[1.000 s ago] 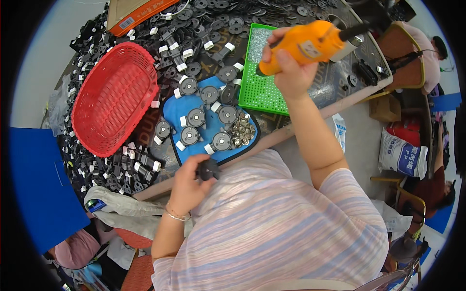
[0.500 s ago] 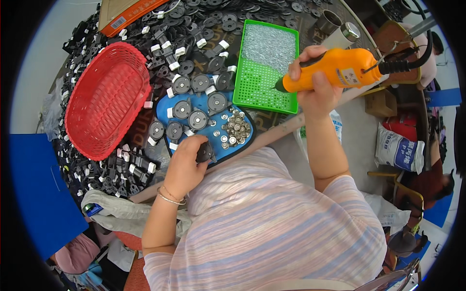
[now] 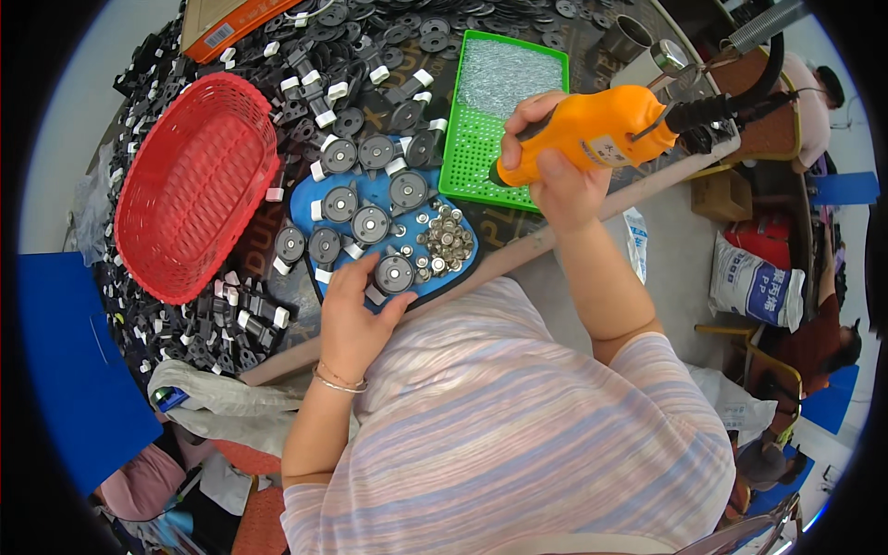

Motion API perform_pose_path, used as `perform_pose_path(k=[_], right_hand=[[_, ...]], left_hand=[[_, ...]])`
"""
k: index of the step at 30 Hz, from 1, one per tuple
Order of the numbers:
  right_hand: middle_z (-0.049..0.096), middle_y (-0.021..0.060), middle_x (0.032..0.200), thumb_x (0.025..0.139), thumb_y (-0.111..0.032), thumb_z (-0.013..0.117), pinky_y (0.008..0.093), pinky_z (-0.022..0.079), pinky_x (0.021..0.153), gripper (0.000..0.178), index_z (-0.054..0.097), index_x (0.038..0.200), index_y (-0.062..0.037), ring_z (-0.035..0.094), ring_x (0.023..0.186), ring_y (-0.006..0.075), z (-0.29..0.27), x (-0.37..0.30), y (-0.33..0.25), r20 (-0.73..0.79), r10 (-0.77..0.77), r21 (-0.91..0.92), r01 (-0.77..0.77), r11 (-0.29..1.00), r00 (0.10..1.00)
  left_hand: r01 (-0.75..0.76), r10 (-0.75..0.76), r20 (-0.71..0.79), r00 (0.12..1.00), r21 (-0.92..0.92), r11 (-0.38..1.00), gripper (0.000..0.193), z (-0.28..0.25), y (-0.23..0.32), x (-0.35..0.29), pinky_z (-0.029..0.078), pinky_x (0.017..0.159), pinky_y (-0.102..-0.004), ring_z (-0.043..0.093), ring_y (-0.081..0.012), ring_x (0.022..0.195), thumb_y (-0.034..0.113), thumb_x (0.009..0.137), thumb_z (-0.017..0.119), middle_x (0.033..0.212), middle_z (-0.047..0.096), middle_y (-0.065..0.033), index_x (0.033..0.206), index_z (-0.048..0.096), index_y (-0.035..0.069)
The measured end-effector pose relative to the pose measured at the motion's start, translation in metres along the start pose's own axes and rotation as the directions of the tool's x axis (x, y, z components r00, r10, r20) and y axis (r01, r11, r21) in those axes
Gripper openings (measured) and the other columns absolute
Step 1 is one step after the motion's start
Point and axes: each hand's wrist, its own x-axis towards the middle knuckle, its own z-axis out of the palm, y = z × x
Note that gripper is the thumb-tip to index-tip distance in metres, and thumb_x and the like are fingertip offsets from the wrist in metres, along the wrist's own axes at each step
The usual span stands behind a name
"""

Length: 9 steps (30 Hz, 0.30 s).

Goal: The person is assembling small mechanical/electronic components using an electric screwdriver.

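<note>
My right hand point(image 3: 564, 176) is wrapped round an orange electric screwdriver point(image 3: 601, 134), its dark nose over the near part of a green perforated tray point(image 3: 481, 148). Small silver screws point(image 3: 509, 79) fill the tray's far part. My left hand point(image 3: 356, 310) holds a round black wheel-like part point(image 3: 395, 273) between thumb and fingers at the near edge of a blue mat point(image 3: 310, 199). The part lies with a metal disc at its middle facing up. Several similar parts with white tabs point(image 3: 370, 224) lie on the mat, beside a heap of small round metal pieces point(image 3: 449, 239).
A red woven basket point(image 3: 199, 185) stands at the left, among loose black parts point(image 3: 250, 319) spread over the table. An orange box point(image 3: 236, 32) lies at the far left. Beyond the tray are metal cups point(image 3: 629, 39). A cable point(image 3: 721, 109) runs off the screwdriver; other people sit at the right.
My right hand has brought the screwdriver left, toward the mat. My left fingers have opened out somewhat, and the part under them now lies flat on the mat, face up.
</note>
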Motion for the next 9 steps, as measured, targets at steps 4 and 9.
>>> perform_pose_path(k=[4,9], right_hand=[[0.056,0.0161,0.095,0.082,-0.02,0.065,0.0285,0.047,0.064,0.039,0.049,0.107,0.0056,0.058,0.071,0.0198,0.0016,-0.0004,0.0005,0.005,-0.001,-0.008,0.001,1.0,1.0],[0.056,0.0161,0.095,0.083,-0.021,0.063,0.0285,0.047,0.063,0.038,0.049,0.107,0.0053,0.058,0.071,0.0197,0.0032,0.0009,0.0001,0.046,0.005,-0.037,-0.003,0.999,0.999]], left_hand=[[0.0,0.0,-0.006,1.0,0.01,1.0,0.055,0.002,-0.001,0.0011,0.045,0.07,-0.035,0.054,-0.0285,0.08,0.018,0.063,0.081,0.088,0.059,-0.0134,0.108,0.057,-0.002],[-0.017,0.016,-0.024,1.0,-0.049,0.999,0.056,0.0061,-0.0055,0.0029,0.046,0.072,-0.0348,0.055,-0.0281,0.081,0.018,0.064,0.08,0.091,0.059,-0.0137,0.111,0.057,-0.001]])
